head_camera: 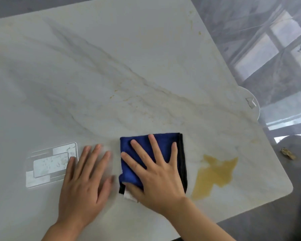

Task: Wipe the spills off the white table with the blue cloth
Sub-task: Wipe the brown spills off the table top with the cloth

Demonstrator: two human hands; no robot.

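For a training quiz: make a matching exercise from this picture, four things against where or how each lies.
Things:
1. blue cloth
2. yellow spill
3. left hand
4. right hand

States:
A. flat on the bare white table, left of the cloth
B. unwiped, right of the cloth
C. folded, under a hand
D. spread flat, pressing on the cloth

Pairs: 1-C, 2-B, 3-A, 4-D

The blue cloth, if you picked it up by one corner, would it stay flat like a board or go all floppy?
Probably floppy: the blue cloth is soft fabric folded into layers, so it would likely unfold and droop. It looks light, lying flat under the right hand. Pushed toward the yellow spill on the smooth table, it should slide easily, not roll.
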